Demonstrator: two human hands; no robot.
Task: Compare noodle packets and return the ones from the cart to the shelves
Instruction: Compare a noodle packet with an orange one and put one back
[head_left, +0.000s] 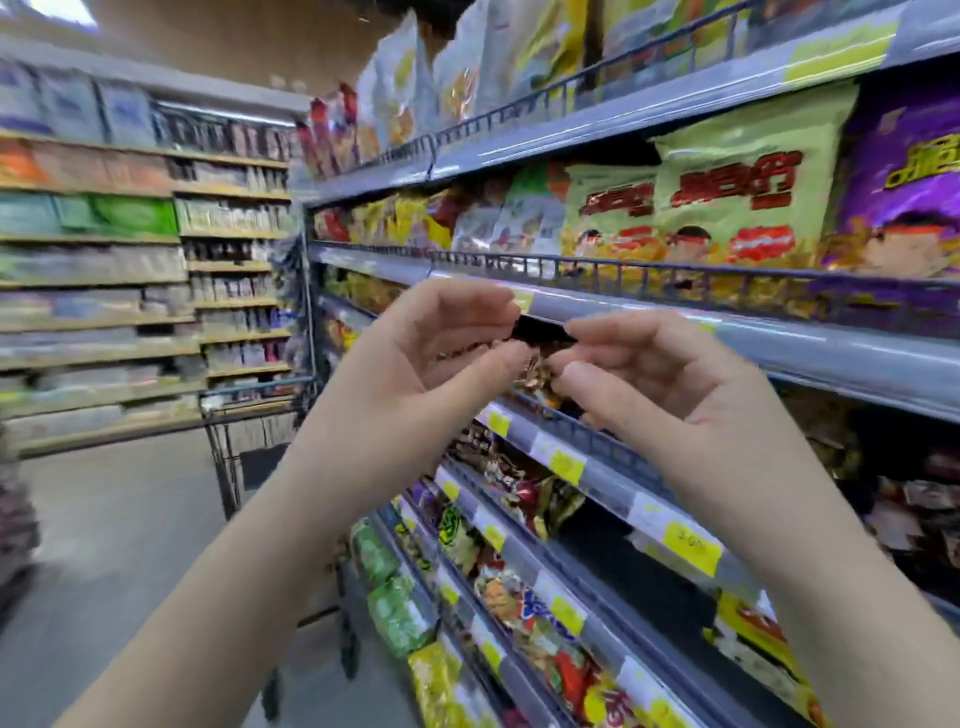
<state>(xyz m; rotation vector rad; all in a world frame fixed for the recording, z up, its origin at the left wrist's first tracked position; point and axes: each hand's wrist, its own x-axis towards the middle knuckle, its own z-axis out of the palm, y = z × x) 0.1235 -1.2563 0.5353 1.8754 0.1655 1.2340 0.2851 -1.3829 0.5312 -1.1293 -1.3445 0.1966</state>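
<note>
The left hand (441, 343) and the right hand (660, 374) both pinch a dark, crinkly noodle packet (543, 332) between their fingertips. Just behind it runs a smooth grey shelf (779, 338).

Pale-green packets (727, 192) with red lettering — purple packet (904, 171) — yellow price tags (691, 545)

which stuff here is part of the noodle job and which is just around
Job:
- dark packet, pinched between left hand and right hand
- cart, behind the hands
- noodle shelf, in front

Just around:
- far shelves across the aisle
- yellow tags on the shelf edges
- floor
</note>
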